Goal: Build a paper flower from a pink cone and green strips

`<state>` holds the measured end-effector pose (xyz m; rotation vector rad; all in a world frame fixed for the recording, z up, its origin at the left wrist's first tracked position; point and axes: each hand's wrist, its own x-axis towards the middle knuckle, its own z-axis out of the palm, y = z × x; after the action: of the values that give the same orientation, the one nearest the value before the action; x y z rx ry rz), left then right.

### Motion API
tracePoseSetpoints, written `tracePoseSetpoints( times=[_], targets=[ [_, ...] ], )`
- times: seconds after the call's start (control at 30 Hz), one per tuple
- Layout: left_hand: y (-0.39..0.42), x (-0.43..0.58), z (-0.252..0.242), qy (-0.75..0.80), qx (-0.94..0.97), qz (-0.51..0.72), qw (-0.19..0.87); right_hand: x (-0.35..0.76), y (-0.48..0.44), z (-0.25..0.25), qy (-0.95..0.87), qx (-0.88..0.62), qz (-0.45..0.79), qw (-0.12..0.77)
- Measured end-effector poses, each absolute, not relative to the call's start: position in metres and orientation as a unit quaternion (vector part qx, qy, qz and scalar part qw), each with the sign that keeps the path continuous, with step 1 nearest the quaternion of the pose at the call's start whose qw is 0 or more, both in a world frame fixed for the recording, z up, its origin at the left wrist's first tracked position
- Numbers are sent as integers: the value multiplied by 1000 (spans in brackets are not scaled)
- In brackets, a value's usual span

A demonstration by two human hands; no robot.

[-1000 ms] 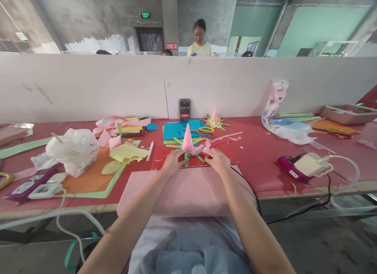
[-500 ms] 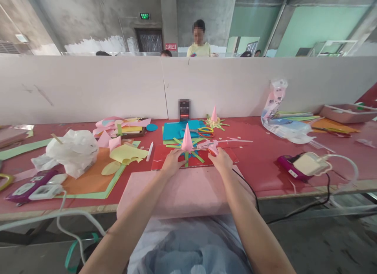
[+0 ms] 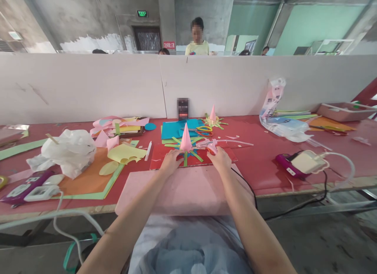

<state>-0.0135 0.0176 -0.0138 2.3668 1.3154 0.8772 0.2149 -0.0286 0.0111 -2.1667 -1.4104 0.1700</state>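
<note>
A pink paper cone [image 3: 185, 140] stands upright on a blue base with green paper strips [image 3: 196, 156] spreading out around it. It rests on a red board [image 3: 159, 158]. My left hand [image 3: 171, 162] lies at the cone's left, fingertips by its base, with thumb and forefinger apart. On the right, my right hand [image 3: 220, 159] is wrapped around the handle of a pink glue gun [image 3: 212, 145]. The gun's nozzle points left toward the cone, and a clear glue stick [image 3: 238, 142] sticks out of its back. Whether the nozzle touches the paper is too small to tell.
Behind lie blue paper sheets [image 3: 171, 130], scissors [image 3: 203, 129] and a second pink cone [image 3: 213, 114]. Paper scraps [image 3: 126, 153], a crumpled white bag [image 3: 70, 148] and a power strip [image 3: 29, 187] are left. At right are a plastic bag [image 3: 288, 130] and a purple socket block [image 3: 287, 166].
The whole view has shifted slightly to the left and up. Both hands, the cone and the glue gun keep nearly the same places relative to each other.
</note>
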Motion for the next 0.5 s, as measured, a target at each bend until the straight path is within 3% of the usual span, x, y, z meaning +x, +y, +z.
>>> tracePoseSetpoints(
  times=[0.5],
  targets=[
    [12, -12, -9, 445, 840, 282, 129, 217, -27, 9, -525, -805, 61, 271]
  ],
)
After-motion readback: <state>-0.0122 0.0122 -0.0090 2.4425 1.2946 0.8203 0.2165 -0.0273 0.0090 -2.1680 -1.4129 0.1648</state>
